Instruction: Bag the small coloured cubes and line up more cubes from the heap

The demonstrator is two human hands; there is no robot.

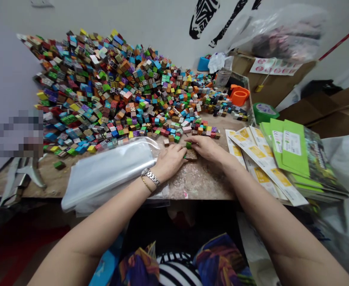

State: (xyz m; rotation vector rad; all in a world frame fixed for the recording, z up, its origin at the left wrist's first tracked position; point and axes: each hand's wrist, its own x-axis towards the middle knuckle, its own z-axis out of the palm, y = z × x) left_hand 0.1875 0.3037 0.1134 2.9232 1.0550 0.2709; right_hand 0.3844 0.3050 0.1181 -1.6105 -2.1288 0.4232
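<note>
In the head view my left hand point(171, 161), with a watch and bracelet at the wrist, lies at the bench's front. Its fingers are curled against a small group of brown cubes point(191, 155). Facing it from the right, my right hand point(206, 149) pinches at a small green cube point(188, 145) on the far side of that group. Fingers partly hide the cubes, so their full arrangement cannot be made out. Just beyond both hands spreads a big heap of small printed cubes point(123, 91) in many colours.
Clear plastic bags point(111, 171) lie left of my hands. To the right are yellow-and-white printed sheets point(260, 159) and green booklets point(293, 147). An orange tape dispenser point(239, 95), green tape roll point(264, 112) and cardboard box point(270, 79) stand behind. A metal clamp point(22, 176) sits at the left edge.
</note>
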